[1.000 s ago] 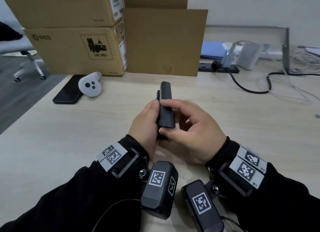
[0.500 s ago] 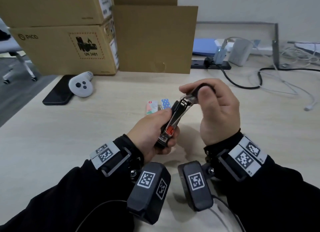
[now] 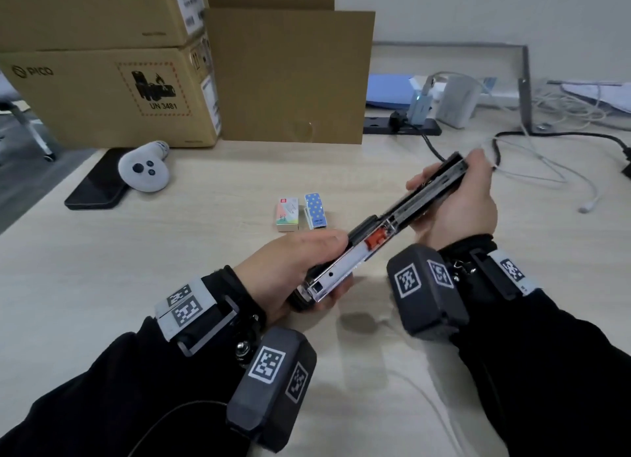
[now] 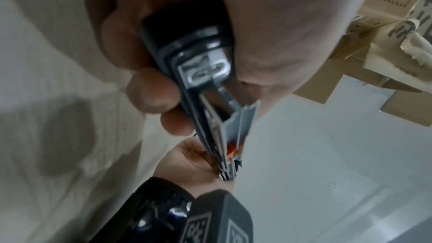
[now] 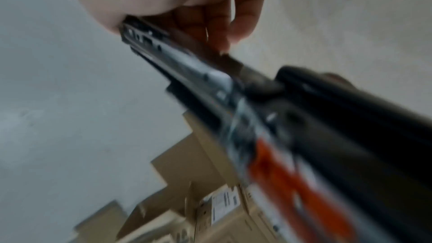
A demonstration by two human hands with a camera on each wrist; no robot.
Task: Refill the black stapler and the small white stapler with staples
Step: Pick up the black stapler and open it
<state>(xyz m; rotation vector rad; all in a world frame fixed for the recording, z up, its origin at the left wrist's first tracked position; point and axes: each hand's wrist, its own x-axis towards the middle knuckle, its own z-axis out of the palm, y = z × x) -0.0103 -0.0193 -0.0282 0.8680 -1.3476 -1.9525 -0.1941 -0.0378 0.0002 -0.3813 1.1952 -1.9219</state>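
Black stapler [image 3: 382, 231] swung fully open above desk [image 3: 211, 320]: your left hand [image 3: 290, 272] grips base end, right hand [image 3: 457, 204] grips lid end. Magazine exposed; next, take staples, probably from small boxes [image 3: 300, 212].

black stapler [image 3: 386, 231] – shiny metal rail, matt plastic, cardboard boxes [image 3: 112, 91]

It looks like an office. A pale desk [image 3: 211, 286] holds cardboard boxes [image 3: 112, 91], a power strip [image 3: 403, 128] and cables [image 3: 546, 156].
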